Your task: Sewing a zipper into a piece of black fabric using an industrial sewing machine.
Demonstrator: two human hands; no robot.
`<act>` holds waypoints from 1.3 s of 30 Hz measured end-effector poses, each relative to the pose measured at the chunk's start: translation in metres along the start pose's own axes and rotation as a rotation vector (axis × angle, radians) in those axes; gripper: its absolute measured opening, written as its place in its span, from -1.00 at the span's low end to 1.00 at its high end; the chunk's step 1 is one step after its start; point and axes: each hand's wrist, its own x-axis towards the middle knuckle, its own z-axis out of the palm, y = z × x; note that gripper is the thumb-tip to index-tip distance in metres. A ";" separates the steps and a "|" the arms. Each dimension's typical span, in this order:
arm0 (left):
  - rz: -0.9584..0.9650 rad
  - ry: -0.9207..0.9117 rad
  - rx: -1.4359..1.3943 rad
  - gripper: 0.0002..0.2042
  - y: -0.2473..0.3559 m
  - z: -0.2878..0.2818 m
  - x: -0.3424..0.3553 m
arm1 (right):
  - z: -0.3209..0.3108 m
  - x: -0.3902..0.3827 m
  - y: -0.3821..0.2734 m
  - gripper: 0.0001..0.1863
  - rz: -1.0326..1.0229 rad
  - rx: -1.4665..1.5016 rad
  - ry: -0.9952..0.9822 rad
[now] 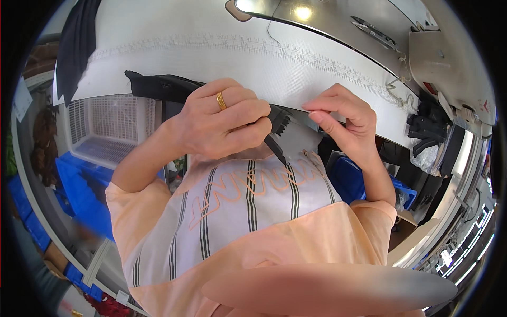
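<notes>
My left hand [227,119], with a gold ring on one finger, is closed around a piece of black fabric [163,87]. One end of the fabric lies over the table's near edge to the left, and a jagged-edged part hangs down past my fingers on the right. My right hand [346,121] is held apart from it, just off the same edge, with thumb and forefinger drawn together. Whatever is between those fingertips, if anything, is too small to make out.
A white table [211,53] with a printed ruler scale runs across. Beyond it are a metal plate [327,21] carrying thread snips [375,33] and a sewing machine [449,66]. More black cloth [76,47] drapes at left. Below stand a white crate [111,119] and blue bins [84,190].
</notes>
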 end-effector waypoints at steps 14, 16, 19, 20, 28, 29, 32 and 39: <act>0.010 0.022 -0.033 -0.79 0.001 -0.002 -0.001 | 0.008 0.009 0.001 -0.93 0.319 0.449 -0.237; 0.012 0.005 -0.033 -0.79 0.000 -0.001 -0.002 | 0.006 0.008 0.002 -0.92 0.434 0.642 -0.232; 0.026 -0.021 -0.030 -0.80 -0.001 -0.002 -0.005 | 0.005 0.008 0.001 -0.90 0.463 0.798 -0.246; 0.034 -0.035 -0.029 -0.81 -0.001 -0.002 -0.006 | 0.006 0.007 0.000 -0.89 0.433 0.646 -0.203; 0.114 -0.015 0.030 -0.80 0.009 -0.011 -0.017 | 0.019 0.004 -0.007 -0.80 0.509 0.477 -0.260; 0.120 -0.009 0.026 -0.80 0.009 -0.011 -0.017 | 0.023 0.005 -0.007 -0.80 0.559 0.453 -0.250; 0.122 -0.017 0.020 -0.81 0.009 -0.011 -0.016 | 0.032 0.005 -0.005 -0.86 0.210 0.334 -0.263; 0.096 -0.020 0.003 -0.88 0.009 -0.010 -0.012 | 0.026 0.002 -0.004 -0.93 0.133 0.226 -0.192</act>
